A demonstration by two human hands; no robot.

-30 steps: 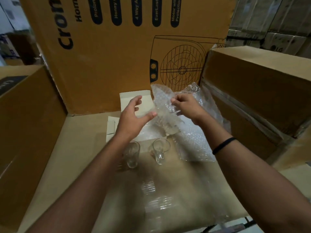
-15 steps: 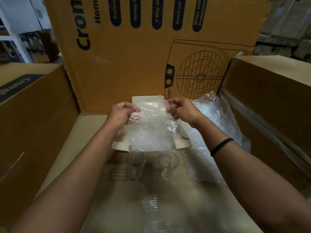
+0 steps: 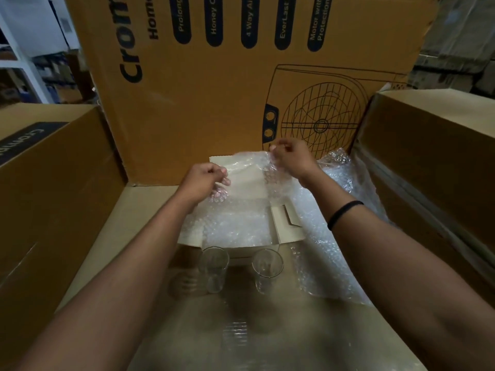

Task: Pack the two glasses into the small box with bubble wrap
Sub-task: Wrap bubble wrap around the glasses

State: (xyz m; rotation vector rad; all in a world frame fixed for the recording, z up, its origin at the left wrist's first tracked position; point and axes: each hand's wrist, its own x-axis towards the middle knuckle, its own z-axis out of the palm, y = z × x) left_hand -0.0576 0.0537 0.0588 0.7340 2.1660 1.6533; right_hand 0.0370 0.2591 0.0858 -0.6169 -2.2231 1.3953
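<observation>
A tall printed fan carton (image 3: pixel 214 97) stands upright just behind the small box (image 3: pixel 290 232). The box lies open on a cardboard work surface (image 3: pixel 128 236). A loose heap of bubble wrap (image 3: pixel 332 253) lies against the box's right side.

A separate bubble wrap sheet (image 3: pixel 238 223) hangs down into the box, covering its inside. The left hand (image 3: pixel 205 180) pinches the sheet's upper left edge, its fingers curled together on the plastic. The right hand (image 3: pixel 292 156) pinches the upper right corner above the box's far edge, its fingertips clamped on it.

The left glass (image 3: pixel 213 266) and the right glass (image 3: pixel 266 269) stand upright just in front of the box's near wall, apart from each other, bare and untouched.

The lining looks under way. Putting both glasses in, cushioning them and closing the box all seem left to do.
</observation>
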